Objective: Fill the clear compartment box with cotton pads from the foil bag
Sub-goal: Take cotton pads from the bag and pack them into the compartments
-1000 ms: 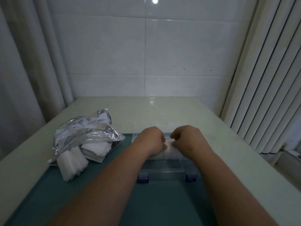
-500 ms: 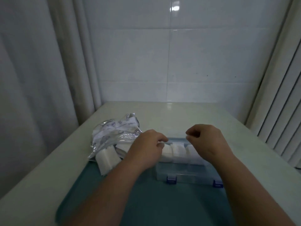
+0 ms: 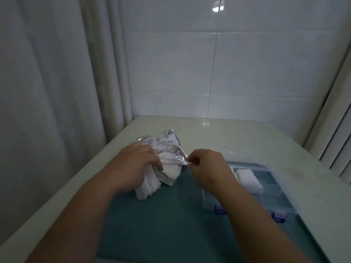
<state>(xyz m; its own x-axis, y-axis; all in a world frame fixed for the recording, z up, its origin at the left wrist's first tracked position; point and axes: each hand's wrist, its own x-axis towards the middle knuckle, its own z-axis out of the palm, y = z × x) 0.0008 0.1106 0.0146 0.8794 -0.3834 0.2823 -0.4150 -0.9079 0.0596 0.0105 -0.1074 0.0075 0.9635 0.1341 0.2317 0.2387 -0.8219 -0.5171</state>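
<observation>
The crumpled silver foil bag [image 3: 165,149] lies left of centre on the table, with white cotton pads [image 3: 150,184] spilling from its mouth onto the teal mat. My left hand [image 3: 136,164] rests on the bag's left side, its fingers curled over the pads at the opening. My right hand [image 3: 207,164] pinches the bag's right edge between thumb and fingers. The clear compartment box [image 3: 266,186] with blue latches stands open to the right, with white pads [image 3: 247,176] in its far-left compartments. My right wrist hides the box's left edge.
A teal mat [image 3: 171,224] covers the near part of the pale table [image 3: 228,130]. Grey curtains hang at the left [image 3: 47,92]. A tiled wall closes the back, and vertical blinds [image 3: 338,149] stand at the right.
Both hands left the compartment box and moved left to the foil bag. The right hand now pinches the bag's edge. The camera view swung left, so the box sits further right.
</observation>
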